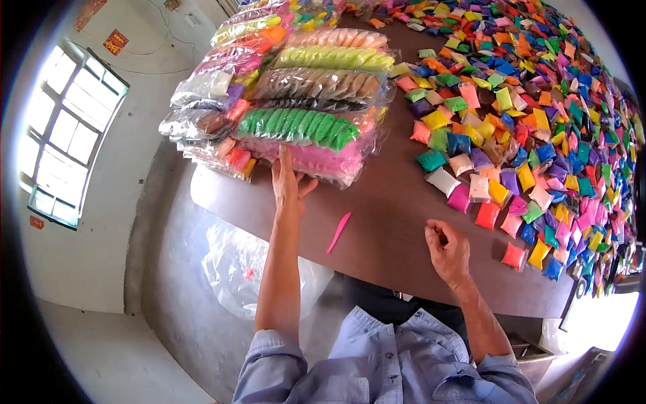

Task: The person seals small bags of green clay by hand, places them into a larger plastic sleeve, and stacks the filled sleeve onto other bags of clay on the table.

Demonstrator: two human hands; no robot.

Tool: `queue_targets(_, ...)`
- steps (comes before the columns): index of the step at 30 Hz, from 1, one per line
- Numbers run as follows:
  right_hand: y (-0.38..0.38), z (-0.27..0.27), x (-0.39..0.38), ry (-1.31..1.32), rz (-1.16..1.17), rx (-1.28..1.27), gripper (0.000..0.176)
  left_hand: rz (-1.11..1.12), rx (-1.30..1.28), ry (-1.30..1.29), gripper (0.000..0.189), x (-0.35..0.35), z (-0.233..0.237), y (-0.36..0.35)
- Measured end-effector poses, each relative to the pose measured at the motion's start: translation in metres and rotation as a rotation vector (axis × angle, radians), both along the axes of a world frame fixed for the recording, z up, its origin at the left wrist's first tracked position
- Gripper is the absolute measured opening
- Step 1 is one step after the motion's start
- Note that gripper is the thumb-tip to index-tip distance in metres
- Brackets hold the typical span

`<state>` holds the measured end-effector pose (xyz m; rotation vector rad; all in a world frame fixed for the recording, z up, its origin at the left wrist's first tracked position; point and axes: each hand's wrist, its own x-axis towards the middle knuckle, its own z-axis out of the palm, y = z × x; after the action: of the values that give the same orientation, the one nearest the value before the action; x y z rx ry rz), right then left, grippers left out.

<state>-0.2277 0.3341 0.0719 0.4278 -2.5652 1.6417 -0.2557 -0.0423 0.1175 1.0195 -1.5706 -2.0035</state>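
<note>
My left hand (288, 182) reaches to the front of a stack of clear plastic packs, fingers apart, the index finger against the pink pack (316, 161) at the bottom. On top of that lies a pack of green pouches (299, 128), with brown (323, 85) and yellow (336, 59) packs behind it. Above the brown tabletop (390, 202) my right hand (447, 252) is curled closed, and nothing shows in its fingers. Between the two hands lies a pink plastic knife (338, 233), touched by neither.
Many small colourful pouches (498, 190) are heaped across the right and far side of the table. A clear plastic bag (245, 269) is on the floor past the table's left edge. A barred window (70, 131) is in the left wall.
</note>
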Motion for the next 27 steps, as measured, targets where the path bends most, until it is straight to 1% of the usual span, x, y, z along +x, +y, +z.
queue_targets(3, -0.004, 0.003, -0.001, -0.011, -0.034, 0.018, 0.013, -0.005, 0.016, 0.046, 0.107, -0.002, -0.001, 0.000)
queue_targets(6, -0.004, -0.002, 0.000, 0.036, -0.052, 0.025, 0.011, -0.008, 0.030, 0.082, 0.104, -0.009, -0.003, 0.000)
queue_targets(8, -0.006, -0.003, 0.002, 0.165, -0.048, 0.034, 0.009, 0.011, 0.033, 0.079, 0.102, -0.013, -0.003, 0.001)
queue_targets(12, -0.008, -0.002, 0.003, 0.172, -0.071, 0.028, 0.009, 0.030, 0.052, 0.093, 0.099, -0.020, -0.003, 0.004)
queue_targets(14, -0.008, -0.001, 0.003, 0.177, -0.061, 0.025, 0.009, 0.083, 0.061, 0.064, 0.097, -0.027, -0.004, 0.004)
queue_targets(18, -0.008, -0.001, 0.003, 0.175, -0.053, 0.048, 0.010, 0.062, 0.083, 0.099, 0.095, -0.038, -0.005, 0.007)
queue_targets(21, -0.006, -0.002, 0.003, 0.221, -0.060, 0.022, 0.008, 0.086, 0.090, 0.124, 0.094, -0.049, -0.010, 0.008)
queue_targets(23, -0.003, -0.001, 0.002, 0.004, -0.048, -0.083, 0.009, 0.083, 0.120, 0.147, 0.096, -0.050, -0.011, 0.005)
queue_targets(24, 0.000, 0.013, -0.009, 0.015, -0.052, -0.083, 0.009, 0.077, 0.121, 0.157, 0.096, -0.051, -0.013, 0.004)
queue_targets(26, 0.006, 0.059, -0.056, 0.013, -0.079, 0.068, 0.013, 0.105, 0.129, 0.128, 0.097, -0.048, -0.016, 0.000)
queue_targets(27, 0.004, 0.063, -0.099, 0.134, -0.093, -0.068, 0.018, 0.104, 0.133, 0.137, 0.097, -0.048, -0.014, 0.002)
